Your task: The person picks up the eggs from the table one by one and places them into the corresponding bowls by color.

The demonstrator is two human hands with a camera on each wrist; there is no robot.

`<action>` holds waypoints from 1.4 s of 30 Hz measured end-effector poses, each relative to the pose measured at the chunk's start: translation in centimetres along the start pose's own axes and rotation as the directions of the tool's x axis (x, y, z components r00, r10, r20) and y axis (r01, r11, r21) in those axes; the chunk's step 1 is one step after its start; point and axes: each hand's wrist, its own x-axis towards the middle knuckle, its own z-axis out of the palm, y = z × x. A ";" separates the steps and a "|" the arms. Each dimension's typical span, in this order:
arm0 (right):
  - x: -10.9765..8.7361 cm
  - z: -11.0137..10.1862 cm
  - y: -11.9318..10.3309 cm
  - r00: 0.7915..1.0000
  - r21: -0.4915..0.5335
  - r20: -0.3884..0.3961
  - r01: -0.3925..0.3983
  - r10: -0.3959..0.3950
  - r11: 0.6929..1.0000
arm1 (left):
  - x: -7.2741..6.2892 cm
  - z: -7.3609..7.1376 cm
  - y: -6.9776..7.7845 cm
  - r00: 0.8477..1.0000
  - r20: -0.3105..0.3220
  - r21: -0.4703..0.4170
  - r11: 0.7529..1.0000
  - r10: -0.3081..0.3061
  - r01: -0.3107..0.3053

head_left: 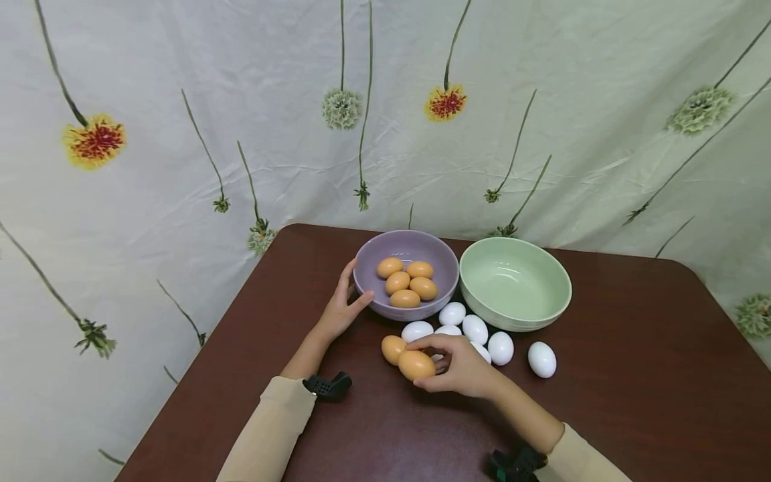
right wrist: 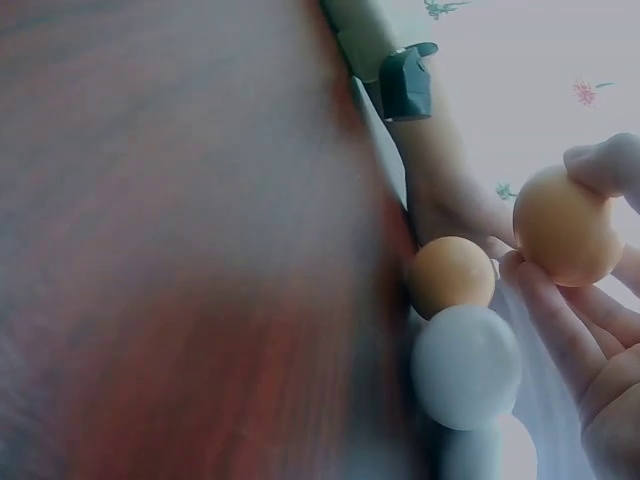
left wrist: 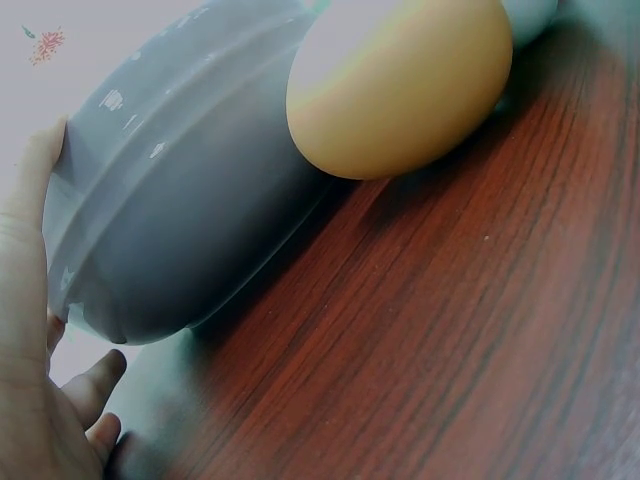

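Note:
My right hand point(head_left: 460, 368) pinches a brown egg point(head_left: 417, 366) between thumb and fingers, over the front of the table. In the right wrist view the thumb lies on one side of this egg point(right wrist: 567, 228) and the fingertips on the other. Just behind it a second brown egg point(head_left: 392, 348) lies on the table. Several white eggs point(head_left: 417, 331) are grouped beyond and beside the right hand. My left hand point(head_left: 338, 311) holds the left side of a purple bowl point(head_left: 448, 268), its thumb at the near rim. Inside the bowl sit several brown eggs point(head_left: 405, 298).
A light green bowl point(head_left: 512, 294) with a bare inside stands right of the purple one. One white egg point(head_left: 542, 359) lies apart to the right. The dark wooden table point(head_left: 650, 348) meets a flowered cloth point(head_left: 271, 80) at the back.

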 end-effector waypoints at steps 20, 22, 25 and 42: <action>2.5 -2.2 -0.7 0.996 0.034 -0.056 -0.067 0.069 0.997 | 0.0 -0.1 0.2 0.999 0.009 0.012 0.999 -0.039 0.038; 2.8 -2.4 -0.8 0.995 0.031 -0.055 -0.079 0.080 0.996 | 0.0 -0.1 0.2 0.999 0.008 0.008 0.999 -0.036 0.036; 3.3 -2.6 -0.9 0.994 0.030 -0.054 -0.095 0.097 0.995 | 0.0 -0.1 0.2 1.000 0.008 0.002 1.000 -0.026 0.026; 6.1 -3.8 -1.1 0.987 0.023 -0.120 -0.102 0.104 0.995 | -0.1 -0.2 0.1 0.999 0.009 0.004 0.999 -0.032 0.032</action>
